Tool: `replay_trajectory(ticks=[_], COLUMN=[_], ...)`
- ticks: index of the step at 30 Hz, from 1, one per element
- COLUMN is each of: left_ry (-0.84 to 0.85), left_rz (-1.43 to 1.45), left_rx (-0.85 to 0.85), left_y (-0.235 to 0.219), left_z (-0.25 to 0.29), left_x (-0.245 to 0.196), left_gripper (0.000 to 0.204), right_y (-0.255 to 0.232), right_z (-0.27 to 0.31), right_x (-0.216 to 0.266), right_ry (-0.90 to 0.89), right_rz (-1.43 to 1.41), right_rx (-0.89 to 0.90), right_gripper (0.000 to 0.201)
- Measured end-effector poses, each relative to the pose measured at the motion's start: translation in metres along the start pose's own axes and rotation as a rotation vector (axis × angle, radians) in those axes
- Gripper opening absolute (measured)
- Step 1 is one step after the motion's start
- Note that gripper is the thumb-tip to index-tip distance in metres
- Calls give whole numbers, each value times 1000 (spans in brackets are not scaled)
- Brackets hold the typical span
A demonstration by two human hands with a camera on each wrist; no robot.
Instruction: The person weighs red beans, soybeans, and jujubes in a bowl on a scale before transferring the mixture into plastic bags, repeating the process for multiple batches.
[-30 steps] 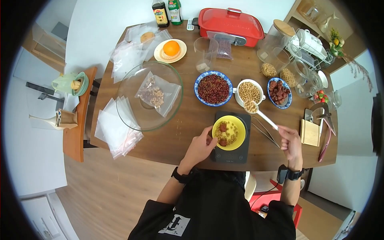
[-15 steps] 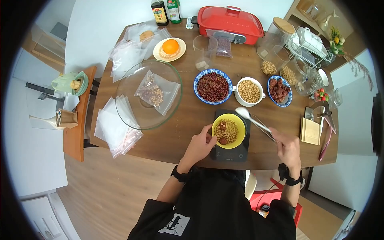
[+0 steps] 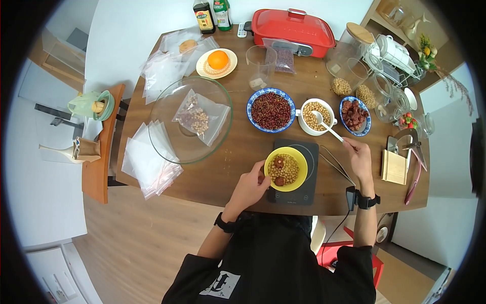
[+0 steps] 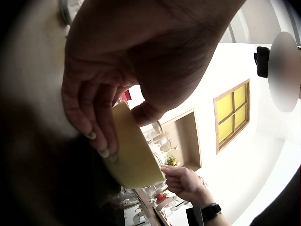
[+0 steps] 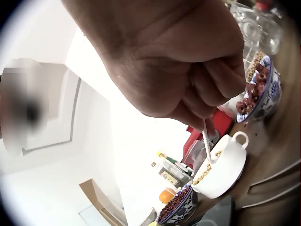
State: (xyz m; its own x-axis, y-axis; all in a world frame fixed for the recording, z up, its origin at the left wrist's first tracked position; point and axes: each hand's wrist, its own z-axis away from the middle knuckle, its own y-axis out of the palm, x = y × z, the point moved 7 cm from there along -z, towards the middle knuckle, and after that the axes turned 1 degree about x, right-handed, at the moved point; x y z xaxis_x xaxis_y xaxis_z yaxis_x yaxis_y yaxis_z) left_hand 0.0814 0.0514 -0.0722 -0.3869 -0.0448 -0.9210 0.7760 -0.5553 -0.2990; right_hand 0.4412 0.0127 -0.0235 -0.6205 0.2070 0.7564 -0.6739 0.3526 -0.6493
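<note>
My left hand [image 3: 249,186] pinches the rim of a yellow bowl [image 3: 302,175], fingers along its outer wall and thumb at the rim in the left wrist view. Soybeans [image 3: 286,169] and a couple of dark red dried dates [image 3: 279,162] lie inside it. Under the bowl is a black kitchen scale [image 3: 298,197]. My right hand [image 3: 359,158] grips the handle of a white spoon [image 3: 331,131], whose head dips into the soybeans of a white two-handled bowl [image 5: 225,172]. In the right wrist view the spoon's head is hidden by that bowl's wall.
Beside the white bowl stand a blue-rimmed bowl of red beans [image 3: 271,110] and one of dried dates [image 3: 355,116]. Metal tongs [image 3: 338,167] lie right of the scale. A large glass bowl [image 3: 167,161] with a bagged portion, plastic bags [image 3: 149,162] and a red electric cooker [image 3: 293,30] surround them.
The spoon, earlier loaded with soybeans, emptied over the yellow bowl, which now holds more of them. My right hand then moved the spoon back into the white bowl. The yellow bowl shifted slightly left.
</note>
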Motion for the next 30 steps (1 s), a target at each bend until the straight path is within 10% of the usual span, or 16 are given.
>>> replay_trajectory(ticks=[6,13,19,22,25,30], left_ry=[-13,-8,2,-10,-23,-17], left_rz=[5,4,-11,-21,37,25], left_rx=[16,17,13,22,8,-7], left_y=[0,1,3,4,4,3], left_z=[-1,-3,-5,-5,-3,-2], left_x=[2,4,3,0,0,3], left_gripper=[52,52,49,49,52,53], right_y=[3,-19,-22,-11,-13,-21], right_z=[11,26,65,81,89,71], right_x=[-28,-30,10,66,106,114], right_ry=[545,583,450,-297,-317,-290], right_rz=[-571,-776,-531,-96,324,233], right_rx=[74,101,256,244,286,177], right_gripper=[25,26,21,23,31,35])
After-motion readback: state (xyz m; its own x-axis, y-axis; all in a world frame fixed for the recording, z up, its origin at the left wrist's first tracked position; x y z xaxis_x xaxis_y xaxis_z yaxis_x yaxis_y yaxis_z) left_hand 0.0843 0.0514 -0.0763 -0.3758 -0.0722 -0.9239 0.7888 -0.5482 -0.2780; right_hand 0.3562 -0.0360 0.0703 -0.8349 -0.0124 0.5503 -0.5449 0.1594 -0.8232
